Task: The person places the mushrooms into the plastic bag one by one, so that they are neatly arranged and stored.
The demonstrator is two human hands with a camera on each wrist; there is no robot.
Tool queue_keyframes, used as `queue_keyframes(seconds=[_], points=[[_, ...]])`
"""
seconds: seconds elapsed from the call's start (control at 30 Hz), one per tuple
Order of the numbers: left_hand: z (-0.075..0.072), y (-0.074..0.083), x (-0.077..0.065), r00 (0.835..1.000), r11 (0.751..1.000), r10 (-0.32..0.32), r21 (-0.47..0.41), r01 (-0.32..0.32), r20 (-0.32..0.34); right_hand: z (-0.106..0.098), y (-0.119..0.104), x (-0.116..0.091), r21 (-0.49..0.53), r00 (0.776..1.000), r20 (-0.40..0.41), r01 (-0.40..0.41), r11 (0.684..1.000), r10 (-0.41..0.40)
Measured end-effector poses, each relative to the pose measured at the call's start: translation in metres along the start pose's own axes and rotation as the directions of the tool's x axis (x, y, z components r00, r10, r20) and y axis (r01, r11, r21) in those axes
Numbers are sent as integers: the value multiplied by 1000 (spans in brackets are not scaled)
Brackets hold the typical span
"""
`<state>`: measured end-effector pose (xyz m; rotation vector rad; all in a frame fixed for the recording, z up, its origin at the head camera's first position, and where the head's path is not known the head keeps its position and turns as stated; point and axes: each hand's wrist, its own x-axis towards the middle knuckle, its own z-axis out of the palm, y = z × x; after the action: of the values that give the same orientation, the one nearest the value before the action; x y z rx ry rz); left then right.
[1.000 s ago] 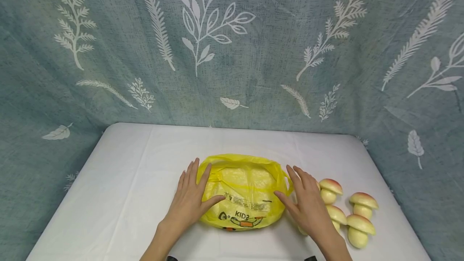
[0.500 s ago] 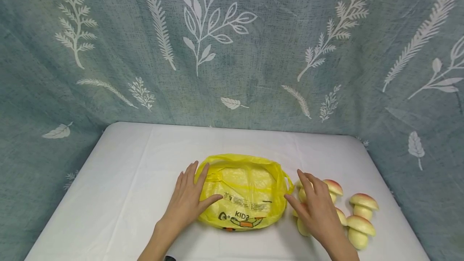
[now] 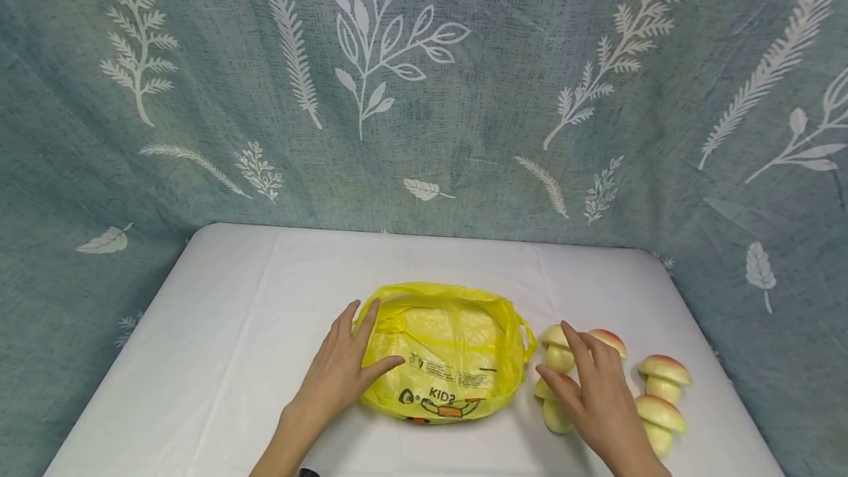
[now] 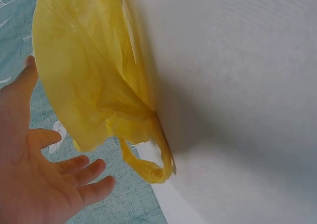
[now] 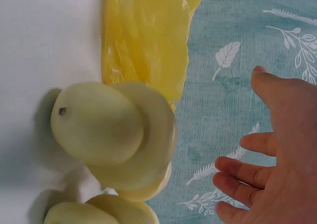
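Observation:
A yellow plastic bag stands with its mouth spread wide in the middle of the white table, printed with "KID?" and a cartoon figure. My left hand is beside the bag's left side, fingers spread and holding nothing. In the left wrist view the bag's handle loop hangs near the tabletop. To the right of the bag, my right hand hovers over several toy mushrooms, thumb and fingers apart and holding nothing. One mushroom shows left of its fingers; in the right wrist view a mushroom lies close to the bag.
Two more mushrooms, one behind the other, lie right of my right hand. The white tabletop stretches around the bag. A blue-green curtain with white leaf prints hangs behind the table.
My right hand has moved right, away from the bag's side, to over the mushrooms. My left hand has shifted slightly left and toward me. The bag has stayed in place.

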<state>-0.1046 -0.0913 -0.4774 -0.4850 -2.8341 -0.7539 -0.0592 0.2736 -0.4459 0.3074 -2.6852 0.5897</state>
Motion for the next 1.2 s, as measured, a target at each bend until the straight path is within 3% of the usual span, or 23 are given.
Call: queue_keyframes(seconds=[0.27, 0.6, 0.97, 1.2], points=[[0, -1, 0, 1000, 1000, -5, -7, 5, 4, -5, 6, -7, 0, 999, 5, -34, 999, 34], [0, -1, -2, 997, 997, -48, -53, 51, 65, -10, 9, -16, 10, 997, -22, -71, 997, 71], [3, -5, 0, 997, 998, -48, -27, 50, 68, -10, 13, -25, -9, 996, -34, -88, 996, 88], [4, -5, 0, 992, 997, -74, -29, 77, 103, -8, 14, -29, -14, 995, -33, -94, 995, 94]])
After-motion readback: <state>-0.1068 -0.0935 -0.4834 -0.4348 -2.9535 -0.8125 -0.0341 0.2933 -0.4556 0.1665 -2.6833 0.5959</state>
